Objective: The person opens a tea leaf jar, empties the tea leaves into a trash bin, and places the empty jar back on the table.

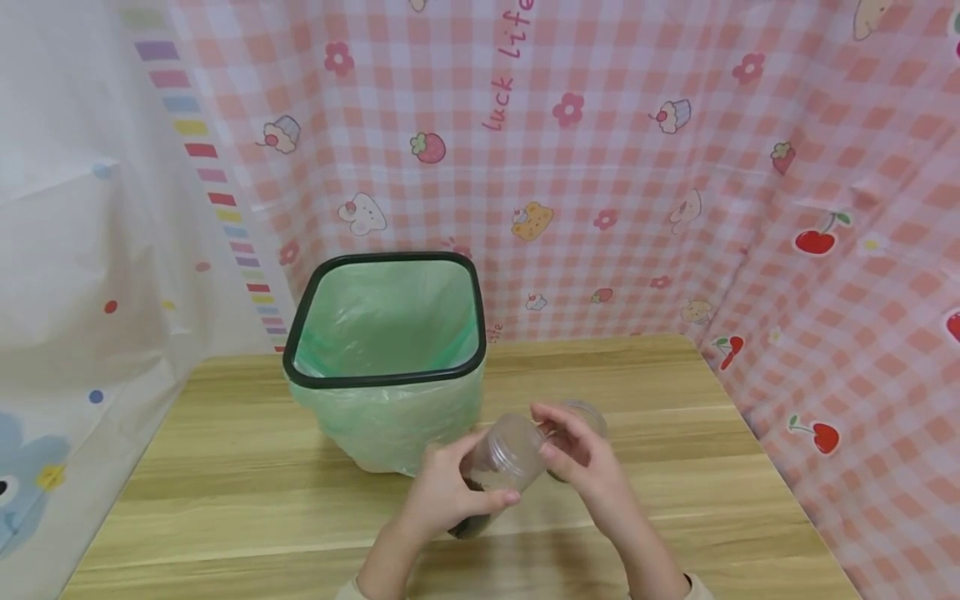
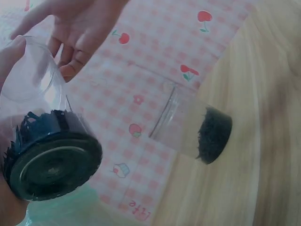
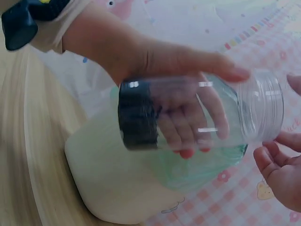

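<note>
The left hand grips a clear jar above the table, its long axis aslant, dark-filled base lower left, clear end up toward the right hand; that hand's parted fingers curve loosely there, contact unclear; a second jar stands beyond; farther left, a green-lined bin.

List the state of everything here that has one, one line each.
Held jar: tilted, dark contents at its base; lid on or off unclear.
Other jar: upright on the table, partly filled.
Bin: upright, open at the top.
Green liner: lining the bin, hanging outside below the black rim.
Left hand: curled around the held jar.
Right hand: loosely bent beside its mouth.
</note>
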Available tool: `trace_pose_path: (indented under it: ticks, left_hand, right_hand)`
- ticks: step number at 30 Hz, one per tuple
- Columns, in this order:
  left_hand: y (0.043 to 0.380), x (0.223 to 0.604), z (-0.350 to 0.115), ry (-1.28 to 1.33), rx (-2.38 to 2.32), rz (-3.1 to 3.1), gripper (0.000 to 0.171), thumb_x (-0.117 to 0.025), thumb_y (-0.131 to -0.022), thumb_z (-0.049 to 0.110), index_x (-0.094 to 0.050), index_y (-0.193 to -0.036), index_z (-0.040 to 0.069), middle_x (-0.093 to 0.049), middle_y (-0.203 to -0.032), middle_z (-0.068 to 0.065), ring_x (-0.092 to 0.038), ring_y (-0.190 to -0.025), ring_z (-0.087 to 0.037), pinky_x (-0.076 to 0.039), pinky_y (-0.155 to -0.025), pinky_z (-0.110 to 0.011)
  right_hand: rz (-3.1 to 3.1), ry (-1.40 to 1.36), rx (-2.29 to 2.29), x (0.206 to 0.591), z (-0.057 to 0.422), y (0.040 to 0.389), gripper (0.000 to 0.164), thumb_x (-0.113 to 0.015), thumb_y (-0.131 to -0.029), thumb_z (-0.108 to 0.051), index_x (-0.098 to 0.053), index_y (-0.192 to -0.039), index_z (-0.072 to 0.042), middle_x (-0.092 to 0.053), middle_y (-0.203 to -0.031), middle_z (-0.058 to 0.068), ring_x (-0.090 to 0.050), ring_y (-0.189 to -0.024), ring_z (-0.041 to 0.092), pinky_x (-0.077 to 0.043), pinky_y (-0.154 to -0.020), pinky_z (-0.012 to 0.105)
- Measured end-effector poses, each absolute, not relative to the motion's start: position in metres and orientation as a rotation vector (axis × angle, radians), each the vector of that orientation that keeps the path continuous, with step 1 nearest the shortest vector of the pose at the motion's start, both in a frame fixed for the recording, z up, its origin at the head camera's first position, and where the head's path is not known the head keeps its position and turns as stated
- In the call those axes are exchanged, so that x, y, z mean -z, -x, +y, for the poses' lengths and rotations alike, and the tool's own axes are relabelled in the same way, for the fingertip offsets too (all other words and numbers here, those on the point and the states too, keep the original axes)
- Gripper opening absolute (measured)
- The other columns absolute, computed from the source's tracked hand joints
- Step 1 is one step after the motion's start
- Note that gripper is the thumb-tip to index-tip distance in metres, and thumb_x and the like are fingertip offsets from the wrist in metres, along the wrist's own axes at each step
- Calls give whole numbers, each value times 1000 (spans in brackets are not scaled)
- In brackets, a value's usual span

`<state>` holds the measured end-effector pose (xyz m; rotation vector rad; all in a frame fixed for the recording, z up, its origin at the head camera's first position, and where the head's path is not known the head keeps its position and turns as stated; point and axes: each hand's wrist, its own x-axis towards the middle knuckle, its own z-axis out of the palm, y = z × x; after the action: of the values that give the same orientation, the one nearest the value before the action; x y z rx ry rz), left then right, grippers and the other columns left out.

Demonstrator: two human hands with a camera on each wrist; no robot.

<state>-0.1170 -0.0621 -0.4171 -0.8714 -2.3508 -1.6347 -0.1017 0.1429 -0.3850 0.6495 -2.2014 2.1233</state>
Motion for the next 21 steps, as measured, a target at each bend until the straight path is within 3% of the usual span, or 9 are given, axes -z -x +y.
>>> trace_pose_path:
  ticks: [9, 21]
  left_hand:
    - [116, 420, -59, 845, 1419, -2333, 57, -79, -69, 46, -63, -116, 19, -68, -91, 5, -59, -71, -3, -50, -58, -20]
    - [114, 419, -62, 889, 1439, -2369, 58, -79, -69, 45, -64, -115, 12, -69, -91, 4, -62, -75, -5, -52, -63, -25]
  right_hand:
    - [-2381, -498, -1954, 383, 136, 97, 50, -70, -83, -11, -51, -129, -5, -49, -127, 8, -42, -112, 25, -39, -96, 25]
    - [-2344, -645, -1955, 386, 141, 100, 47, -72, -81, -7, -55, -125, -3, -51, -125, 11, -46, -112, 20, -39, -95, 20]
